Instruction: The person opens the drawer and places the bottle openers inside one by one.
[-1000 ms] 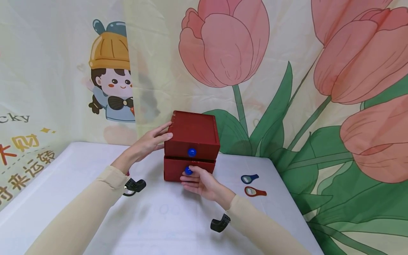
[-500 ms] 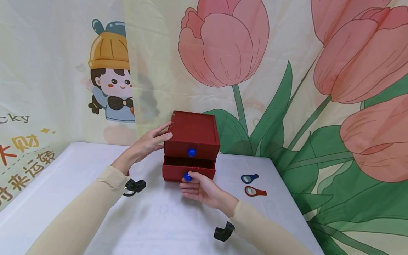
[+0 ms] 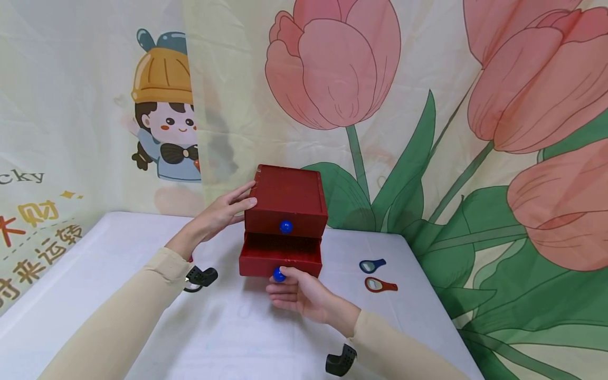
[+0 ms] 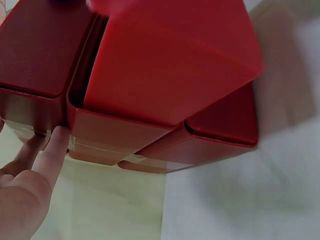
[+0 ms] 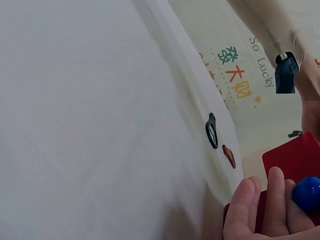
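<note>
Nearest are two beige sleeves (image 3: 404,343), each with a black wrist device (image 3: 341,360) below the cuff. The right hand (image 3: 304,296) comes in low from the right, its thumb and forefinger closed in a pinch on the lower blue knob (image 3: 278,274), the other fingers loosely bent beneath; that low approach seems chosen to give a straight pull towards the person. The lower drawer (image 3: 256,265) stands partway out, level, showing its dark interior; I make out nothing inside.

A dark looped piece (image 5: 211,127) and a reddish piece (image 5: 229,157) lie on the left of the counter (image 3: 228,327), plainest in the right wrist view and mostly hidden by the left forearm in the head view. To the right, a red paddle (image 3: 382,285) lies just in front of a blue paddle (image 3: 372,266), both flat, apart from the cabinet and clear of the drawer's path.

The red cabinet (image 3: 290,191) sits upright towards the rear, its upper blue knob (image 3: 285,227) untouched. The left hand (image 3: 220,214) lies against its left side, fingers extended and gripping nothing, probably to stop it sliding. Behind hangs a tulip-printed cloth (image 3: 337,79).
</note>
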Motion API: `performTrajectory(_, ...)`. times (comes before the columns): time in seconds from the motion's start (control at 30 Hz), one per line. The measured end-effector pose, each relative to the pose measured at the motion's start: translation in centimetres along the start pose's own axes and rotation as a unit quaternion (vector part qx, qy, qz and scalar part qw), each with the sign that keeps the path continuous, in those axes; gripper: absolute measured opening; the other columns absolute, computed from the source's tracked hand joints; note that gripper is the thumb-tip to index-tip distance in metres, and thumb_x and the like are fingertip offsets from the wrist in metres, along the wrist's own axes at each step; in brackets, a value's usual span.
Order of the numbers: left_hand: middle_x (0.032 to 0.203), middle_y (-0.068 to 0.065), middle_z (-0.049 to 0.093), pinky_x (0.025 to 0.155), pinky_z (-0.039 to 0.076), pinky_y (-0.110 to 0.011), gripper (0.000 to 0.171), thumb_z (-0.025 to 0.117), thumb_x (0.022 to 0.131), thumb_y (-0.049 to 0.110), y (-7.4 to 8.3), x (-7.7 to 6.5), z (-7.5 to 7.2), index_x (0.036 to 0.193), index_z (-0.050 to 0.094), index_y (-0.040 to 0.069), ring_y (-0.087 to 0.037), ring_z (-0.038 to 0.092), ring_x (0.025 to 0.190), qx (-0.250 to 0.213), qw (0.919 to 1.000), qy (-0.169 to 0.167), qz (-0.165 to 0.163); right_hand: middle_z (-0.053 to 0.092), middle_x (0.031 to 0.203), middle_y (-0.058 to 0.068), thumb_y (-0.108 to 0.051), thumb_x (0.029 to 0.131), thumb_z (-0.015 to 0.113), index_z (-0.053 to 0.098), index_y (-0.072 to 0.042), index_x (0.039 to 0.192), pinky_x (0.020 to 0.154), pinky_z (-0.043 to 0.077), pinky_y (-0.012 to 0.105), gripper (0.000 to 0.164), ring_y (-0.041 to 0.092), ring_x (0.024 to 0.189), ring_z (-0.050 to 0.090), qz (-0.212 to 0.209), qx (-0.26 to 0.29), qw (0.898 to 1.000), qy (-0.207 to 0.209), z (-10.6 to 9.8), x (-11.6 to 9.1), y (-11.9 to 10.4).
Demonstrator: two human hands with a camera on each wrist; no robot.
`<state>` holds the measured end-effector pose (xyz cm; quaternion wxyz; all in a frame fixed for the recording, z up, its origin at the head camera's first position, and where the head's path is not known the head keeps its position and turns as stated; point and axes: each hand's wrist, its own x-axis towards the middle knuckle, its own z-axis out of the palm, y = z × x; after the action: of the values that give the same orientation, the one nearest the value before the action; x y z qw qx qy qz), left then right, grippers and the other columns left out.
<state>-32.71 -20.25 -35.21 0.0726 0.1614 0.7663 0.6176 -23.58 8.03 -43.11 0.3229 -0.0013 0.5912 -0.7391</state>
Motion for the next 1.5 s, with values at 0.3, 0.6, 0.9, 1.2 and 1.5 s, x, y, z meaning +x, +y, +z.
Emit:
performTrajectory(0.3,0.177,-0.01,0.018,0.123,0.035,-0.06,0.082,0.061,0.105,0.049,0.1,0.0,0.1,0.172,0.018,0.033,-0.038,0.026,0.159,0.002,1.0,0.003,-0.005,0.076,0.125,0.018,-0.045,0.104,0.065,0.069,0.0,0.132,0.103,0.059,0.042,0.053,0.04,0.125,0.069,0.004,-0.005,1.0,-0.002,0.4,-1.4,0.5)
performTrajectory(0.6,0.177,-0.01,0.018,0.122,0.036,-0.06,0.083,0.061,0.105,0.048,0.2,0.0,0.1,0.172,0.017,0.031,-0.038,0.025,0.16,0.005,1.0,0.003,-0.001,0.076,0.125,0.018,-0.044,0.104,0.066,0.069,0.0,0.131,0.103,0.059,0.043,0.052,0.038,0.121,0.071,0.016,-0.003,1.0,-0.003,0.6,-2.3,1.0)
performTrajectory(0.9,0.177,-0.01,0.019,0.121,0.038,-0.06,0.084,0.062,0.104,0.049,0.1,-0.2,0.1,0.172,0.017,0.031,-0.039,0.025,0.16,0.013,0.9999,0.005,0.002,0.077,0.123,0.017,-0.045,0.103,0.066,0.07,-0.001,0.132,0.102,0.059,0.042,0.053,0.038,0.122,0.071,0.02,-0.008,1.0,-0.004,0.9,-3.0,1.5)
performTrajectory(1.2,0.177,-0.009,0.019,0.121,0.039,-0.059,0.084,0.063,0.104,0.049,0.2,-0.2,0.2,0.172,0.016,0.032,-0.038,0.024,0.16,0.011,0.9999,0.006,0.0,0.077,0.123,0.017,-0.044,0.104,0.065,0.069,-0.001,0.132,0.102,0.06,0.042,0.052,0.037,0.121,0.072,0.03,-0.01,0.999,-0.001,1.1,-3.6,1.8)
performTrajectory(1.5,0.177,-0.01,0.018,0.121,0.037,-0.061,0.084,0.061,0.105,0.049,0.2,-0.1,0.1,0.172,0.016,0.031,-0.038,0.024,0.16,0.011,0.9999,0.004,0.001,0.077,0.121,0.016,-0.044,0.104,0.066,0.07,-0.001,0.131,0.101,0.06,0.041,0.051,0.034,0.118,0.074,0.036,-0.014,0.999,-0.004,1.1,-4.1,2.1)
